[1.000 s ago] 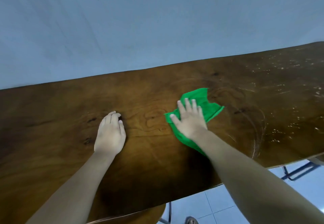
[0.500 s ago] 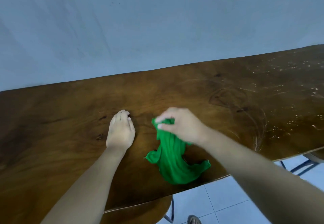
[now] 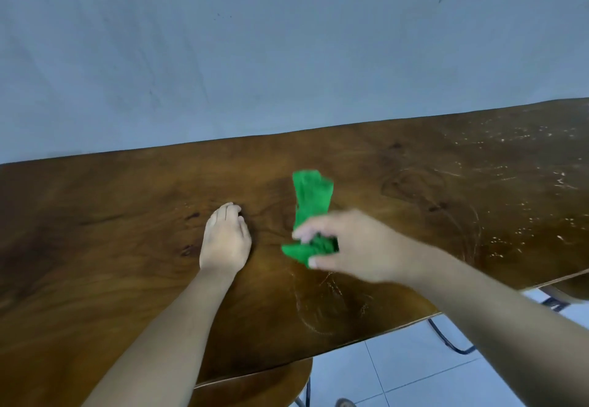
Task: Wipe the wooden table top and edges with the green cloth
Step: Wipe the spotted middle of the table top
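cloth: the green cloth (image 3: 311, 196) is bunched into a narrow strip over the middle of the desk (image 3: 111, 247); the free end is blurred, so contact with the wood cannot be told.
right hand: the right hand (image 3: 353, 244) is closed round the cloth's near end, which is pinched between thumb and fingers.
left hand: the left hand (image 3: 224, 240) is laid flat, palm down, fingers straight and together; nothing is held.
long axis: the strip runs roughly 6 to 12 o'clock, with the free end pointed at the wall (image 3: 287, 55).
bearing: the cloth is found at 3 o'clock of the left hand, near but apart.
nearer hand: right, already on the cloth.
next stretch: pale specks (image 3: 510, 158) are seen at 2 o'clock of the right hand, well apart; a sweep that way is judged likely, with the cloth flattened first.
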